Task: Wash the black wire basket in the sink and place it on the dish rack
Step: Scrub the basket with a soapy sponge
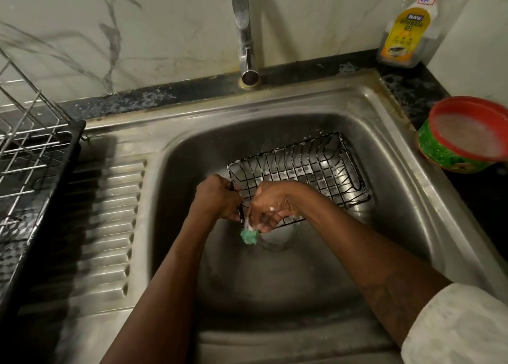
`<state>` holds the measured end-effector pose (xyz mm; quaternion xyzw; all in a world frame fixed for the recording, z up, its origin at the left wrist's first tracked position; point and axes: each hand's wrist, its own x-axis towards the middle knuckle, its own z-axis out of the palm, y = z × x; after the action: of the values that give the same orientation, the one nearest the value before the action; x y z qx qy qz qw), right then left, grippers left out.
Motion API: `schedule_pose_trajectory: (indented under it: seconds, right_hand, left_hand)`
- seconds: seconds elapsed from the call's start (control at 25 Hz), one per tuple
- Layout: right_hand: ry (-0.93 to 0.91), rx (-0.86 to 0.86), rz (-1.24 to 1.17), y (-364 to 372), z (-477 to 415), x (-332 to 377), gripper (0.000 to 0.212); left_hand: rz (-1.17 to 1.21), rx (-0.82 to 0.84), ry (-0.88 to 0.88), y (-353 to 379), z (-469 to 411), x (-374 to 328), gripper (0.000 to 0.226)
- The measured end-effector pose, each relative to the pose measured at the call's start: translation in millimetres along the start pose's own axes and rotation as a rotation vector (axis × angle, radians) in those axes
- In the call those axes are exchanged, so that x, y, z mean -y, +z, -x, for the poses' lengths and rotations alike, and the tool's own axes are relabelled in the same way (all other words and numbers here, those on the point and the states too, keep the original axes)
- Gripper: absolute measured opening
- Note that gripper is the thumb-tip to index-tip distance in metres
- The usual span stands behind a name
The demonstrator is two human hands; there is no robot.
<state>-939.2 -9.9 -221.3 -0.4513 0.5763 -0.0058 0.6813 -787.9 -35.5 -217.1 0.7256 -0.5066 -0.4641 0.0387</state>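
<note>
The black wire basket (308, 168) lies in the steel sink (192, 133), flecked with white suds. My left hand (217, 196) grips the basket's near left corner. My right hand (270, 205) holds a green scrubber (249, 236), foamy at its top, against the basket's front rim just above the drain. The dish rack (30, 155) stands at the far left on a black tray.
The chrome tap (244, 34) rises behind the sink, with no water visible. A bottle of dishwash gel (404, 31) stands at the back right. A red-rimmed green tub of soapy water (464, 135) sits on the right counter. A ribbed drainboard (110, 226) lies between sink and rack.
</note>
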Motion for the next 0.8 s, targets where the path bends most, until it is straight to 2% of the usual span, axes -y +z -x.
schedule_pose_trajectory:
  seconds: [0.12,0.2,0.24,0.28,0.32,0.4,0.48,0.52,0.6,0.64,0.72,0.8]
  right_hand:
    - [0.043,-0.158,0.039,-21,-2,-11,0.026]
    - [0.082,-0.254,0.099,-34,-4,-19,0.030]
    - [0.092,-0.288,0.112,-39,-4,-20,0.029]
    - [0.090,-0.306,0.104,-42,-3,-20,0.028]
    - [0.081,-0.315,0.083,-45,-1,-19,0.028]
    - [0.057,-0.331,0.048,-50,4,-16,0.027]
    - [0.040,-0.348,0.050,-54,7,-16,0.027]
    - [0.035,-0.350,0.051,-55,8,-16,0.029]
    - [0.026,-0.347,0.024,-55,12,-18,0.034]
    - [0.012,-0.351,-0.003,-55,15,-19,0.036]
    - [-0.056,-0.372,-0.046,-55,24,-19,0.034]
    - [-0.180,-0.431,-0.078,-59,36,-14,0.030]
  left_hand:
    - [-0.206,-0.207,0.178,4,14,1,0.027]
    - [-0.404,-0.352,0.506,4,28,2,0.050]
    - [-0.525,-0.332,0.669,3,33,2,0.061]
    - [-0.651,-0.229,0.781,0,37,2,0.065]
    - [-0.763,-0.081,0.819,-3,40,3,0.067]
    - [-0.979,0.200,0.726,0,41,9,0.080]
    - [-1.138,0.325,0.649,10,42,16,0.085]
    - [-1.134,0.292,0.659,14,40,19,0.071]
    - [-1.020,0.139,0.714,12,41,16,0.026]
    - [-0.980,0.084,0.744,7,40,14,0.010]
    - [-0.918,0.064,0.830,-7,37,17,0.018]
    - [-0.723,0.050,0.908,-19,35,21,0.026]
